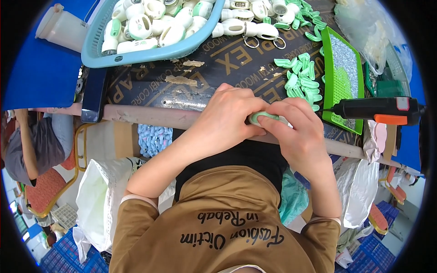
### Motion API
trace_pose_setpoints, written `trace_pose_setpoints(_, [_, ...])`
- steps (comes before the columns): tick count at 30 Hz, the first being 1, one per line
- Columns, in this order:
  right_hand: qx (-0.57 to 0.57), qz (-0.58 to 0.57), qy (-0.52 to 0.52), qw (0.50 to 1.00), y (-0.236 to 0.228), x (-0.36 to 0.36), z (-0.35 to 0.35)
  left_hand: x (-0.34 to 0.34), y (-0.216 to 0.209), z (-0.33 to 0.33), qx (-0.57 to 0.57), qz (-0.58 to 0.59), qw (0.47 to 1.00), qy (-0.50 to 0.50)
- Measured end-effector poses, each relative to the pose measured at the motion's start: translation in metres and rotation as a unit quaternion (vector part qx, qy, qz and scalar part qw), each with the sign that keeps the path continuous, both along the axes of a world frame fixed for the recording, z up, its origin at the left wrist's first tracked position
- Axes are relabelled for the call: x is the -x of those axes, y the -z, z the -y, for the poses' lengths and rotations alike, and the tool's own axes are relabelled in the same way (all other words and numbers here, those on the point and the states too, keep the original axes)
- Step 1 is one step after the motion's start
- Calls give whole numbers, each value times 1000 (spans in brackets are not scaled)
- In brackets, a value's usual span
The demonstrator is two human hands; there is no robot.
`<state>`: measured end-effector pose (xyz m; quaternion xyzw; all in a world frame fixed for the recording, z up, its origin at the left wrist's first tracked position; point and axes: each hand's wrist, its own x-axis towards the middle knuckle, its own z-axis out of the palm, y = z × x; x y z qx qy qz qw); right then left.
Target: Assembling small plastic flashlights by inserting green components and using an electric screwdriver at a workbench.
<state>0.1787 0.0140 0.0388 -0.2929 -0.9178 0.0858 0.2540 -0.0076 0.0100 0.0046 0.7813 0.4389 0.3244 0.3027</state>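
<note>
Just over the table's near edge, my two hands meet around a small green-and-white plastic piece (262, 115). My left hand (230, 109) grips its left end with curled fingers. Thumb and fingers of my right hand (298, 129) pinch it from the right, covering much of it. Beyond the right hand lies a pile of curved light-green plastic parts (302, 79). Farther off, white-and-green plastic devices (261, 31), some with metal key rings, lie loose on the table.
A light-blue basket (145, 59) full of similar devices stands at the far left. To the right are a bright-green tray (324, 68) of tiny metal parts and a black-and-orange power screwdriver (393, 111) across it. A person (38, 145) sits at the left.
</note>
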Motion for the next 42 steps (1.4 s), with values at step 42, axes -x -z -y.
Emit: trace_pose_setpoints(42, [234, -508, -24, 828, -41, -137, 8, -9, 11, 3, -207, -15, 976, 66])
